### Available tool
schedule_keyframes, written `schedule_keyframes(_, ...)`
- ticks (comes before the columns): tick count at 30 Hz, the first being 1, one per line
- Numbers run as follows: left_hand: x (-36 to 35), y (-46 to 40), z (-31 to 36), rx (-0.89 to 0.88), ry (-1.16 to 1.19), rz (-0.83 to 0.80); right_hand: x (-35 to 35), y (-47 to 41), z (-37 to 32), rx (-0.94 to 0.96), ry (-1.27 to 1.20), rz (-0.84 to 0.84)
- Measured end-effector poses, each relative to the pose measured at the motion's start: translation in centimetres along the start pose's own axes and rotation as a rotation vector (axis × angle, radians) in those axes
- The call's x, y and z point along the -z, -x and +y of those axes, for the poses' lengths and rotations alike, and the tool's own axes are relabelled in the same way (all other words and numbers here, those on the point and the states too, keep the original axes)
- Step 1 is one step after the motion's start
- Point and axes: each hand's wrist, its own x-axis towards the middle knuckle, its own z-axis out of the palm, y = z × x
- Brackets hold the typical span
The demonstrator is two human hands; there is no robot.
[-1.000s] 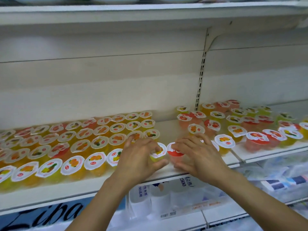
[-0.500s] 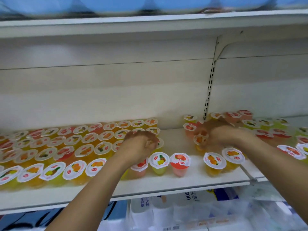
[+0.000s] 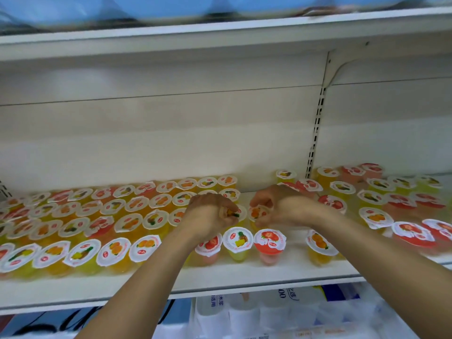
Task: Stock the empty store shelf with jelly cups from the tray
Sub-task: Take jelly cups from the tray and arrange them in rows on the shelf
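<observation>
**Both hands on cups mid-shelf**

Both forearms come up from the bottom of the frame and meet near the middle of the white shelf (image 3: 244, 272). The left hand (image 3: 210, 214) is knuckles-up, wrist bent a little, fingers curled down round a jelly cup with a pineapple lid (image 3: 233, 213); only a sliver of that lid peeks out past the fingertips, so the grip is clamped on it. The right hand (image 3: 281, 206) sits just beside it, fingers and thumb curled round the rim of an orange-lid cup (image 3: 256, 212), pinching it from the right side. The two held cups are nearly touching each other, one row back from the front edge.

The cups themselves are small clear tubs with white foil lids printed with fruit, and the jelly inside is yellow, orange or pink-red. The left rows (image 3: 97, 216) are packed tight and fairly even, lids touching. Right in front of the hands stand three upright ones: a strawberry cup (image 3: 209, 248) partly behind the left wrist, a pineapple cup (image 3: 237, 243), and a red-lid cup (image 3: 269, 243). A lone orange cup (image 3: 320, 245) stands a bit apart to the right. The right-hand group (image 3: 391, 206) is looser, with gaps and some tilted lids, and it's blurry toward the edge.

Paper-goods packs (image 3: 269, 314) sit on the level below.
</observation>
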Motion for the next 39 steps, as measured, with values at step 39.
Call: schedule_keyframes(39, -0.8, -5.4, -3.6, 0.001, -0.011, -0.062, 0.6, -8.2, 3.3, 0.167, -0.172, -0.074)
